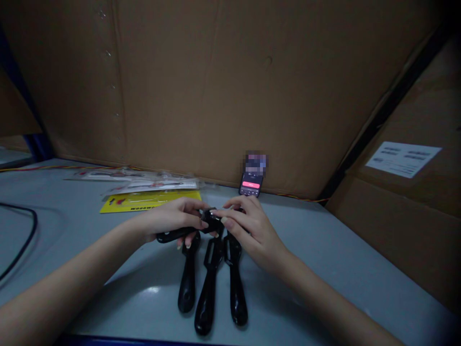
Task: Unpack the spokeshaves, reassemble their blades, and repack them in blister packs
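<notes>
My left hand [183, 216] is closed around a black spokeshave [175, 234], whose handle sticks out to the left beneath the palm. At its middle a small shiny metal part shows. From the other side my right hand [248, 221] grips that middle, with fingertips pressed on the metal; the far end is hidden by the fingers. Below both hands lie three more black tools of like shape: a left one [187, 286], a middle one [206, 302] and a right one [237, 298]. Their handles point toward me and their upper ends are partly covered.
A phone [251, 185] with a lit screen leans on the cardboard wall [187, 86] behind. Clear-wrapped packs [162, 184] and a yellow card [118, 204] lie back left. A black cable [32, 230] curves at left. A labelled carton [392, 202] stands right of the grey table [133, 298].
</notes>
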A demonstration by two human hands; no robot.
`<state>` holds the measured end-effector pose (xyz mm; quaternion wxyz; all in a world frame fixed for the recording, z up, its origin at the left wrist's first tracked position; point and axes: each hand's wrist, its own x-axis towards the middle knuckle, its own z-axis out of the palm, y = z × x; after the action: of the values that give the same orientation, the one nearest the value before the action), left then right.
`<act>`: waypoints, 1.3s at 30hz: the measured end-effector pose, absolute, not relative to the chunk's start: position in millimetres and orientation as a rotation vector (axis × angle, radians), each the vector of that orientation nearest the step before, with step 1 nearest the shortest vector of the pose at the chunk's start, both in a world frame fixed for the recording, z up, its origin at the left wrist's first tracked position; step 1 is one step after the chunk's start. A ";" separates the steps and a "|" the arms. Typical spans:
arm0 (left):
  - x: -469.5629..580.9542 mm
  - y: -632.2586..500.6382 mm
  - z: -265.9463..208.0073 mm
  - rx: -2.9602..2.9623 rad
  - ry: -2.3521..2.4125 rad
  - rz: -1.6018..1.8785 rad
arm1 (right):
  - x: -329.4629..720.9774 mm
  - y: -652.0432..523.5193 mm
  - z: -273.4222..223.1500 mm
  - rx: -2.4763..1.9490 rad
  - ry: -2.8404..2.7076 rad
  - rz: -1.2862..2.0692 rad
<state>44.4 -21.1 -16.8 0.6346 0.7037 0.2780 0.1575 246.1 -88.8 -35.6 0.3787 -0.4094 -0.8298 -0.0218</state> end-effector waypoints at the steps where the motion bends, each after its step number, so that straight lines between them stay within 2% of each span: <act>1: 44.4 -20.4 -18.0 1.603 0.628 0.360 | 245.8 -88.8 -35.3 -1.029 -2.127 -0.037; 14: 43.6 -18.8 -18.5 1.604 0.617 0.364 | 247.0 -86.2 -34.2 -1.083 -2.073 -0.150; 22: 45.8 -21.6 -17.5 1.593 0.658 0.364 | 243.4 -87.4 -34.8 -1.014 -2.112 -0.048; 34: 45.1 -21.5 -20.1 1.636 0.616 0.351 | 245.0 -85.3 -37.5 -0.962 -2.128 -0.065; 39: 47.7 -23.4 -20.5 1.632 0.653 0.354 | 242.7 -85.0 -38.1 -1.130 -1.998 -0.107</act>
<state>47.7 -23.4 -20.5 0.6245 0.7108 0.2846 0.1542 242.7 -85.0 -38.1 0.4095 -0.4486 -0.7933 -0.0425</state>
